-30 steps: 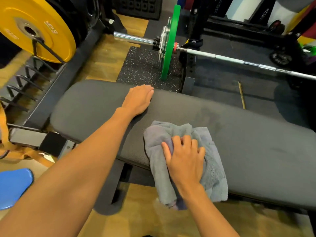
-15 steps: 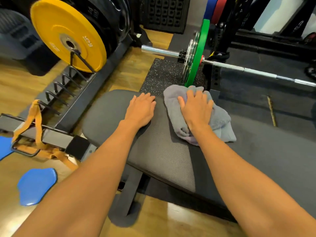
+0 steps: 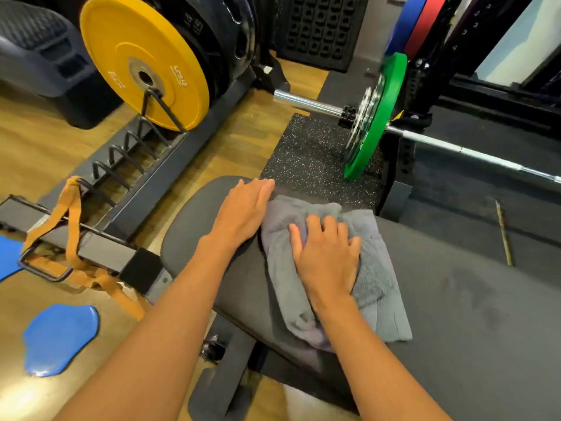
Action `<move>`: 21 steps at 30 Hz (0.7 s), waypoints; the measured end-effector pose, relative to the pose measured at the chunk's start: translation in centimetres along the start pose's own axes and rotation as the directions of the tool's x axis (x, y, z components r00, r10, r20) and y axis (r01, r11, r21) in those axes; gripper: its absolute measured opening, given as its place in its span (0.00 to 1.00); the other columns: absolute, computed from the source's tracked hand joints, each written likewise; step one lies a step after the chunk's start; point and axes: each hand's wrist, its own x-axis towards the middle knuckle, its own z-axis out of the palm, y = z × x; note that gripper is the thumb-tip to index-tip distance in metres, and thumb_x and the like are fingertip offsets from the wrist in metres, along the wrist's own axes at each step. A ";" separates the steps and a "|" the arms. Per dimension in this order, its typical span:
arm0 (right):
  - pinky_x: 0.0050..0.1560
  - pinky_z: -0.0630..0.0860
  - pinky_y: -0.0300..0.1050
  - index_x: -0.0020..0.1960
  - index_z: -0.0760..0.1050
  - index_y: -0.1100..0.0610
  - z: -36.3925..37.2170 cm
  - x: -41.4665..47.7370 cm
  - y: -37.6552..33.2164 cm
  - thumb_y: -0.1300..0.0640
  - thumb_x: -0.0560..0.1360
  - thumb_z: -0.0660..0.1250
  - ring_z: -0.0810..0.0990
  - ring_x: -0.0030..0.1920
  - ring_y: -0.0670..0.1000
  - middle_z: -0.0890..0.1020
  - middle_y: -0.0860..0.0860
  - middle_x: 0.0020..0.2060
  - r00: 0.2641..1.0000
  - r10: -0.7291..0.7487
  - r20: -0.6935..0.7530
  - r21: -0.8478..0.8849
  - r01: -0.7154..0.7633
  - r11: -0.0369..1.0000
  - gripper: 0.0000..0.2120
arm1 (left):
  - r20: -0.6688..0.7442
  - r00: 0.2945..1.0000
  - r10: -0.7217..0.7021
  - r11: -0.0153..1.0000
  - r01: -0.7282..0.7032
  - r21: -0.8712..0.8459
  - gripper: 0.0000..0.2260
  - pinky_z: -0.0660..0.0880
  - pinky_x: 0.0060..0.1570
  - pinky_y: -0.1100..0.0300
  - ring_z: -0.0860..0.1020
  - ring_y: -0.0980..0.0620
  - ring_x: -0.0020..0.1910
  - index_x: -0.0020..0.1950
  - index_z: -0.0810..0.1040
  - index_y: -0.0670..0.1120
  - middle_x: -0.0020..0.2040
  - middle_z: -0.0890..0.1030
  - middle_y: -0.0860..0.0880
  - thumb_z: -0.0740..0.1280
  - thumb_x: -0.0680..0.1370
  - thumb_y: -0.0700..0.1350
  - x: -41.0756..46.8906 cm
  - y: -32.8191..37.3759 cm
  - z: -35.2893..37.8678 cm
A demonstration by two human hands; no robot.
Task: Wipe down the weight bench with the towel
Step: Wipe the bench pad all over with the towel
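Towel (image 3: 376,268) has been dragged back toward the person by the right hand (image 3: 326,259) since the earlier frame; the left hand (image 3: 243,214) is kept in about the same spot. Grey towel is spread crumpled on the dark padded surface (image 3: 470,314), under the right hand, just beside the left. Right hand is pressed palm-down on it, fingers spread, slightly bent. Left hand is laid flat, fingers straight, nothing held. Beyond the left hand, a plate rack (image 3: 170,165) is loaded with a yellow plate (image 3: 142,56) and black plates (image 3: 230,34).
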 end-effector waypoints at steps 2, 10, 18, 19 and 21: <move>0.38 0.66 0.50 0.43 0.76 0.54 3.5 5.4 -1.0 0.42 0.78 0.58 0.76 0.39 0.58 0.78 0.55 0.38 0.999 0.030 -0.040 -0.023 -0.031 0.999 0.17 | -0.053 0.997 -0.054 0.993 0.048 -0.109 0.14 0.61 0.65 0.50 0.72 0.47 0.48 0.49 0.73 0.45 0.45 0.78 0.47 0.49 0.84 0.45 0.3 -0.7 -0.2; 0.45 0.68 0.54 0.49 0.76 0.56 3.1 7.4 -3.0 0.42 0.79 0.60 0.76 0.46 0.60 0.79 0.57 0.45 0.997 0.015 0.082 0.021 -0.017 1.000 0.17 | -0.031 0.979 -0.202 0.904 0.175 -0.390 0.17 0.65 0.57 0.57 0.72 0.46 0.65 0.66 0.74 0.47 0.65 0.77 0.47 0.52 0.84 0.51 -0.9 0.2 -2.7; 0.39 0.66 0.53 0.45 0.72 0.52 -2.8 -5.8 -11.0 0.42 0.77 0.58 0.73 0.39 0.56 0.75 0.53 0.39 0.989 -0.129 0.070 0.079 0.123 0.989 0.15 | -0.094 0.958 -0.271 0.907 0.221 -0.359 0.20 0.69 0.58 0.53 0.77 0.46 0.55 0.55 0.81 0.42 0.50 0.80 0.48 0.52 0.84 0.50 -4.5 -1.4 -5.7; 0.39 0.66 0.53 0.44 0.72 0.52 -2.5 -5.2 -11.5 0.42 0.77 0.58 0.73 0.39 0.56 0.75 0.53 0.39 0.991 -0.127 0.053 0.081 0.122 0.989 0.14 | -0.098 0.956 -0.275 0.904 0.223 -0.365 0.20 0.69 0.59 0.54 0.77 0.48 0.56 0.56 0.81 0.43 0.53 0.81 0.48 0.52 0.84 0.50 -4.3 -1.5 -5.9; 0.40 0.67 0.53 0.44 0.73 0.52 -1.0 -3.0 -12.3 0.44 0.76 0.61 0.75 0.40 0.56 0.77 0.52 0.39 0.992 -0.125 0.036 0.099 0.121 0.988 0.12 | -0.129 0.952 -0.278 0.908 0.216 -0.360 0.19 0.71 0.58 0.55 0.77 0.50 0.53 0.55 0.82 0.44 0.53 0.82 0.49 0.53 0.84 0.50 -3.6 -2.2 -6.1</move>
